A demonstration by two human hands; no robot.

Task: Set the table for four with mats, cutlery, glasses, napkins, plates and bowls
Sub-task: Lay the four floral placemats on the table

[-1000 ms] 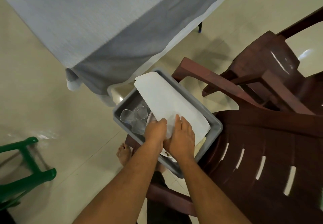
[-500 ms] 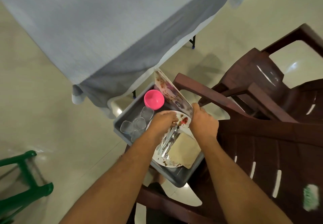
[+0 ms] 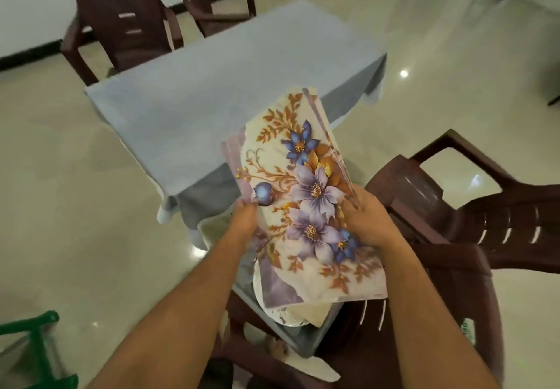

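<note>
A stack of floral place mats (image 3: 306, 194), cream with purple and blue flowers, is held up in front of me, picture side facing me. My left hand (image 3: 246, 217) grips the stack's left edge and my right hand (image 3: 365, 217) grips its right edge. Below the mats, a grey tub (image 3: 298, 338) rests on a dark red chair, with a plate rim (image 3: 283, 314) showing inside it. The tub's other contents are hidden by the mats. The table with a grey cloth (image 3: 218, 85) stands just beyond the mats.
Dark red plastic chairs stand at my right (image 3: 472, 215) and behind the table's far left (image 3: 127, 15). A green plastic stool (image 3: 33, 349) is at the lower left. Glossy beige floor surrounds the table.
Both hands lifted the mats out of the tub and turned them picture side up. My view rose from the tub toward the table.
</note>
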